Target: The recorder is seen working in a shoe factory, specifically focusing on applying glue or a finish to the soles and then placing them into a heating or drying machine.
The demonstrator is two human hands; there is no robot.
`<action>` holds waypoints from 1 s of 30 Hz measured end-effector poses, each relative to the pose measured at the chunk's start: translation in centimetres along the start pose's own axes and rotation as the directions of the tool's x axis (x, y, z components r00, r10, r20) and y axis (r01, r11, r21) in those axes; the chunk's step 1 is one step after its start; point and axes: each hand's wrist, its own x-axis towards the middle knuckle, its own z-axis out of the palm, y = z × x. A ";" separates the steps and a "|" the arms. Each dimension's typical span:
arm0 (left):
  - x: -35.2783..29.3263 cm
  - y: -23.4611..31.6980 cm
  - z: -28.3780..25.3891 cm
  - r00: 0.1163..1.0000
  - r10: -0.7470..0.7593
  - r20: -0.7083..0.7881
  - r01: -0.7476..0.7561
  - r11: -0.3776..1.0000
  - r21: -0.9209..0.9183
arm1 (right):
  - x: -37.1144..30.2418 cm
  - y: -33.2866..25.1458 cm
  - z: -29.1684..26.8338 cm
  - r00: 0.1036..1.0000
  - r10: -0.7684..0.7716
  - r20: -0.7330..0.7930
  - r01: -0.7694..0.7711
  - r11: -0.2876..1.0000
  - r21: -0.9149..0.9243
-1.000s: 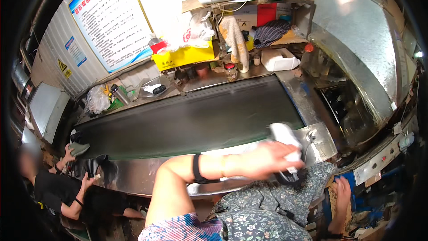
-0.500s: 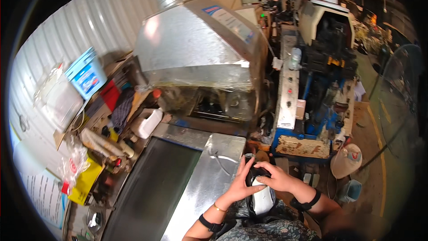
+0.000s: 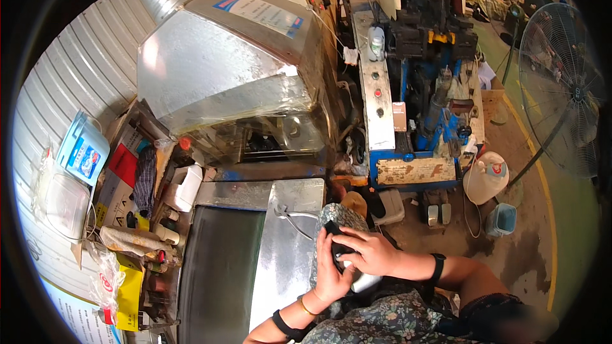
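Black shoe part (image 3: pixel 336 246) | left hand (image 3: pixel 326 275) cups it at 6 o'clock | right hand (image 3: pixel 371 253) grip pinches its top | keep both holds firm over steel worktop (image 3: pixel 287 261).

Both hands together at the lower middle, just beside the steel desk (image 3: pixel 290 261): left hand (image 3: pixel 331 274) beneath and right hand (image 3: pixel 370 253) over the top, closed around a dark shoe piece (image 3: pixel 336 245) with a pale part (image 3: pixel 364 282) showing under the fingers. To the left, a dark conveyor belt (image 3: pixel 220 274) running into a big sheet-metal hood (image 3: pixel 229 70). Further right, a blue machine (image 3: pixel 414 102), a white plastic jug (image 3: pixel 486 177) on the floor, and a standing fan (image 3: pixel 561 89) well apart.
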 end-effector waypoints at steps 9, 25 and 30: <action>2.9 0.2 -2.9 0.993 -0.091 0.079 0.086 0.994 0.066 | -8.0 4.4 3.9 0.946 0.321 0.034 -0.309 0.870 0.383; 4.2 -3.3 -0.8 0.870 -0.463 0.169 0.462 0.646 -0.608 | -1.8 3.6 2.3 0.868 0.458 0.191 -0.474 0.879 0.051; 4.9 -4.5 -0.4 0.837 -0.501 0.222 0.512 0.571 -0.642 | -0.4 3.0 2.6 0.918 0.385 0.095 -0.300 0.831 -0.467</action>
